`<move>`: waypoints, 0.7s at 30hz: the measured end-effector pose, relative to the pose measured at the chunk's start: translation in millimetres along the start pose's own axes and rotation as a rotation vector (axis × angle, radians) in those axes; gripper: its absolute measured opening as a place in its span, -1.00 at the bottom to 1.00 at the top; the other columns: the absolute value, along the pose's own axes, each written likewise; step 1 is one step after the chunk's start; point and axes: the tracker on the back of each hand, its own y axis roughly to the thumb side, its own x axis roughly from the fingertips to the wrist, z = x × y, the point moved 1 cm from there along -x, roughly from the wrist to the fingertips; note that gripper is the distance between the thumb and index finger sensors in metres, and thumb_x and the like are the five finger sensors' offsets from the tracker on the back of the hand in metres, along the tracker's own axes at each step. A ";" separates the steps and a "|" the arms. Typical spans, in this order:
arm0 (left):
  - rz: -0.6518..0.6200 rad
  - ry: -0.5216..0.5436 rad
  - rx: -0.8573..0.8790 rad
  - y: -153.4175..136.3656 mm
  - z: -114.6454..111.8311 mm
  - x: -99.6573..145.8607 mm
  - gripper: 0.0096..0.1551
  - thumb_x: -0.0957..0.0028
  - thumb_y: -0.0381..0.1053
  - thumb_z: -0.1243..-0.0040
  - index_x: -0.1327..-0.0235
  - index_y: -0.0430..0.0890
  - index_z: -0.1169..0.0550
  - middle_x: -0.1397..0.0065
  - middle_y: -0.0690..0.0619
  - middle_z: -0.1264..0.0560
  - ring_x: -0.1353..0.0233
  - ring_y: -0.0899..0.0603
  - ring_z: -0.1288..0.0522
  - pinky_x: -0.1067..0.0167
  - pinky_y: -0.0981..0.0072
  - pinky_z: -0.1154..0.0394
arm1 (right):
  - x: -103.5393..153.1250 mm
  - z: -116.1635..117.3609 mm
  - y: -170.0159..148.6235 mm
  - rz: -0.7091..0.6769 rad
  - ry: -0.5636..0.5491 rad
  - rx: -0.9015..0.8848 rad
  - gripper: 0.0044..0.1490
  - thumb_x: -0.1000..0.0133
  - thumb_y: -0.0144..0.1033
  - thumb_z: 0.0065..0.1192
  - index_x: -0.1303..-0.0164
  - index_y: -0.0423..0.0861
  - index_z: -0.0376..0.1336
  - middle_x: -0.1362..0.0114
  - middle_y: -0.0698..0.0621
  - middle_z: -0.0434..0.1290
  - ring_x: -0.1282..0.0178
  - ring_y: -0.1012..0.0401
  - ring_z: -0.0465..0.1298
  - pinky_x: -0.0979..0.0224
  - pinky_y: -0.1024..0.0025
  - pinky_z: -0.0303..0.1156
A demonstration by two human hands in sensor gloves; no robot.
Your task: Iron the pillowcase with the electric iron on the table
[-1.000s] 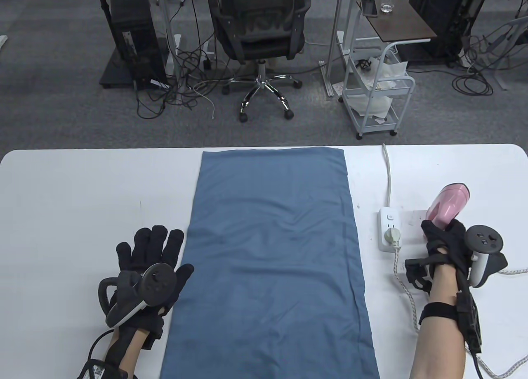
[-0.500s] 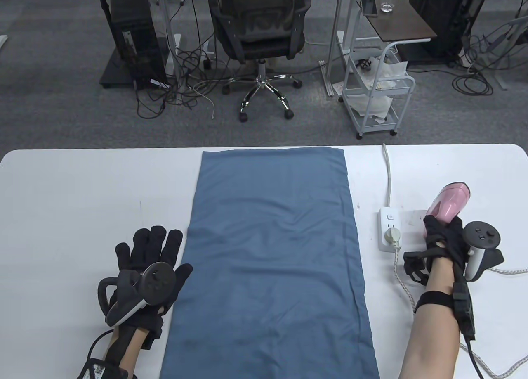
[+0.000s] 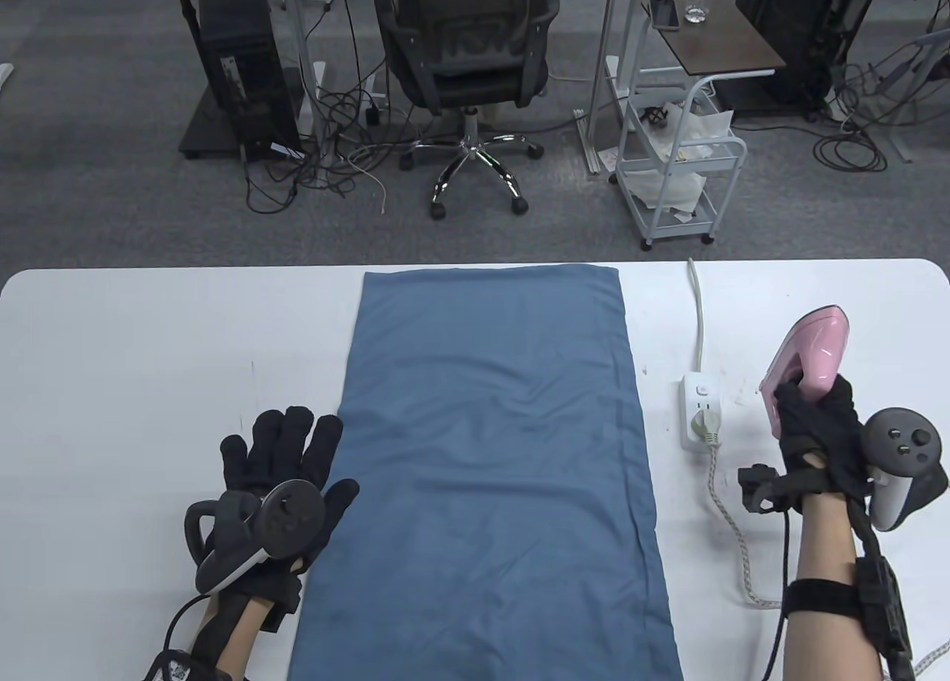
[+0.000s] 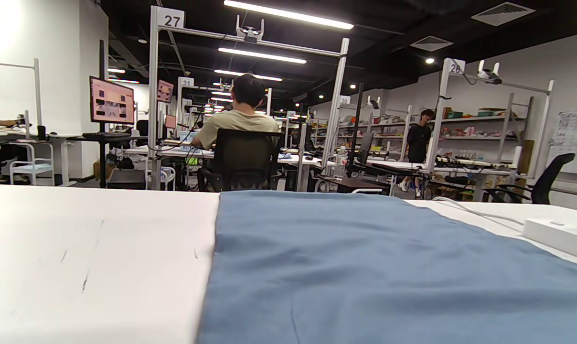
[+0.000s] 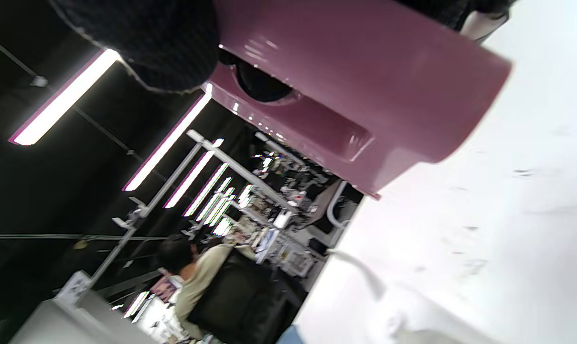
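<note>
The right hand [image 3: 820, 436] grips the pink iron [image 3: 813, 351] (tilted, right of the power strip [image 3: 698, 406]); the left hand [image 3: 286, 466] lies flat, fingers spread, touching the blue pillowcase [image 3: 490, 451].

Even, bright overhead light falls on my table [image 3: 148, 340] with soft shadows; my right wrist view is motion-blurred, its ceiling strip lights [image 5: 64, 100] glaring.

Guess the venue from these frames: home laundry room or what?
Likely a lab or data-collection workspace, not a home: numbered metal frame rigs, a person seated at a desk monitor, and a black mesh office chair amid tangled floor cables beyond the white table.
</note>
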 end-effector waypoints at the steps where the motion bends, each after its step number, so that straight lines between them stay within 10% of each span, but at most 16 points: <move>1: -0.009 0.004 0.002 2.3 0.8 1.1 -0.09 -0.10 0.40 0.13 -0.65 0.19 0.10 -0.78 -0.07 0.15 -0.74 -0.37 0.21 -0.52 -0.51 0.21 | 8.6 -1.6 10.4 -0.034 0.016 -0.010 -0.37 -0.09 -0.17 0.31 -0.30 -0.10 0.16 -0.31 -0.12 0.41 -0.34 -0.07 0.41 -0.49 -0.23 0.24; 11: -0.063 0.009 0.003 17.2 1.8 6.2 -0.09 -0.10 0.40 0.13 -0.65 0.19 0.10 -0.78 -0.07 0.15 -0.74 -0.36 0.20 -0.52 -0.51 0.21 | 80.9 14.9 61.3 -0.219 0.140 -0.179 -0.32 -0.10 -0.23 0.29 -0.35 -0.18 0.10 -0.28 -0.15 0.38 -0.24 -0.07 0.42 -0.49 -0.24 0.20; 21: -0.172 -0.106 0.042 47.2 -27.8 3.3 -0.09 -0.10 0.40 0.12 -0.65 0.18 0.10 -0.77 -0.07 0.15 -0.74 -0.37 0.20 -0.52 -0.50 0.19 | 95.0 28.1 72.8 -0.272 0.219 -0.213 -0.32 -0.10 -0.23 0.29 -0.36 -0.18 0.11 -0.28 -0.15 0.38 -0.25 -0.07 0.42 -0.50 -0.24 0.21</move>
